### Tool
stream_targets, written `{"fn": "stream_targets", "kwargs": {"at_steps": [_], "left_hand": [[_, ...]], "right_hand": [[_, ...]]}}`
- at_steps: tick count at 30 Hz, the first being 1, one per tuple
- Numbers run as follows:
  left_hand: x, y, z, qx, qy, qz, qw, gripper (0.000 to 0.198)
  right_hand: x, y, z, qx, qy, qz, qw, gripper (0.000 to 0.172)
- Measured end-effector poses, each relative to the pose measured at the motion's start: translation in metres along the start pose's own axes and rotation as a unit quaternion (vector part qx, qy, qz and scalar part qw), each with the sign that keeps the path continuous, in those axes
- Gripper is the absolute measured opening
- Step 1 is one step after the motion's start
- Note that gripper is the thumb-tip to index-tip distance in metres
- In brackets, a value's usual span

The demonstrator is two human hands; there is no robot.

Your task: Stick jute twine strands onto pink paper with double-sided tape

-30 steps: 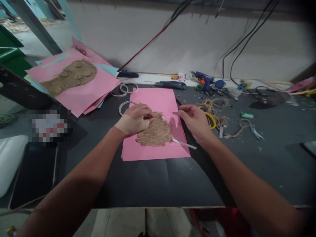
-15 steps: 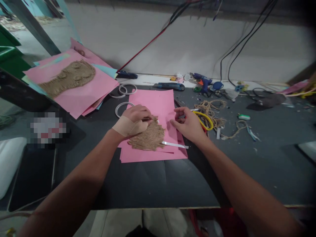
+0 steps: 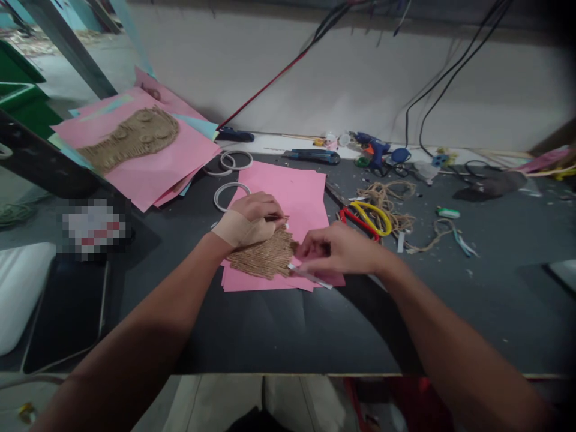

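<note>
A flat brown piece of jute cords (image 3: 261, 258) lies on pink paper sheets (image 3: 279, 183) in front of me. My left hand (image 3: 252, 219), with a tan bandage around its wrist, rests over the upper left of the jute. Its fingers are closed at the top edge, beside a small white bit. At the jute's right edge is my right hand (image 3: 335, 249), fingers curled and thumb over a narrow white strip (image 3: 321, 282). Its fingertips are blurred, so whether they grip the strip or the jute is unclear. Scissors with red and yellow handles (image 3: 382, 221) lie beyond it.
Tape rings (image 3: 216, 201) lie left of the sheets. A papers stack with a jute shape (image 3: 148, 129) stands back left. A utility knife (image 3: 312, 156), a blue glue gun (image 3: 375, 147) and tangled twine (image 3: 391, 192) lie behind and right. A dark tablet (image 3: 67, 312) is at left.
My right hand has moved left and nearer to me, from beside the scissors to the jute's right edge. The jute has shifted slightly left, and the white strip now slants more. The left hand stays on the jute.
</note>
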State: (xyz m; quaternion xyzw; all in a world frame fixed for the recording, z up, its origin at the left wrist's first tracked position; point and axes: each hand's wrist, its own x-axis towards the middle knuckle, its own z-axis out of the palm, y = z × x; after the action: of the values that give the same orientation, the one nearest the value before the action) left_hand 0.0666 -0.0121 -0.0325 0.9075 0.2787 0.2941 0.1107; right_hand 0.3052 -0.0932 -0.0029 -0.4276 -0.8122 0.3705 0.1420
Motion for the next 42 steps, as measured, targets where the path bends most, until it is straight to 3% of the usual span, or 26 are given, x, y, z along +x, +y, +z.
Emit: {"fn": "stream_targets", "kwargs": {"at_steps": [4,6,10,15,18,20,22,24,26,29,33,38,42], "left_hand": [[0.000,0.001,0.000,0.002,-0.011,-0.016,1.000,0.015],[0.000,0.001,0.000,0.000,-0.012,-0.022,1.000,0.015],[0.000,0.001,0.000,-0.011,-0.013,-0.020,1.000,0.016],[0.000,0.002,-0.001,-0.011,-0.011,-0.017,1.000,0.017],[-0.001,0.002,-0.001,-0.010,-0.008,-0.017,1.000,0.016],[-0.001,0.002,0.000,-0.011,-0.002,-0.014,1.000,0.016],[-0.001,0.002,0.000,-0.013,0.002,-0.014,1.000,0.017],[-0.001,0.002,0.001,-0.016,0.000,-0.018,1.000,0.018],[-0.001,0.002,0.001,-0.019,0.000,-0.020,1.000,0.018],[-0.001,0.002,0.001,-0.024,0.007,-0.016,1.000,0.018],[-0.001,0.001,0.001,-0.027,0.001,-0.019,0.999,0.018],[-0.001,0.002,0.001,-0.022,-0.004,-0.034,0.999,0.017],[0.000,0.002,0.001,-0.021,-0.005,-0.033,0.999,0.016]], "right_hand": [[0.003,-0.014,0.015,-0.020,-0.061,-0.017,0.998,0.027],[0.004,-0.017,0.019,-0.026,-0.051,-0.022,0.998,0.021],[0.003,-0.014,0.018,-0.033,-0.008,-0.028,0.999,0.027],[0.006,-0.012,0.018,0.018,-0.036,-0.089,0.995,0.003],[0.003,-0.009,0.010,0.083,-0.053,-0.065,0.993,0.010],[-0.003,-0.002,-0.004,0.161,-0.097,-0.020,0.982,0.020],[-0.012,0.008,-0.021,0.217,-0.183,0.033,0.958,0.025],[-0.022,0.016,-0.037,0.259,-0.303,0.109,0.911,0.029],[-0.029,0.022,-0.047,0.296,-0.357,0.150,0.873,0.031],[-0.031,0.022,-0.048,0.352,-0.341,0.143,0.860,0.030],[-0.031,0.025,-0.045,0.393,-0.281,0.080,0.872,0.028],[-0.040,0.048,-0.057,0.379,-0.256,-0.018,0.889,0.033],[-0.047,0.059,-0.068,0.320,-0.322,0.010,0.891,0.039]]}}
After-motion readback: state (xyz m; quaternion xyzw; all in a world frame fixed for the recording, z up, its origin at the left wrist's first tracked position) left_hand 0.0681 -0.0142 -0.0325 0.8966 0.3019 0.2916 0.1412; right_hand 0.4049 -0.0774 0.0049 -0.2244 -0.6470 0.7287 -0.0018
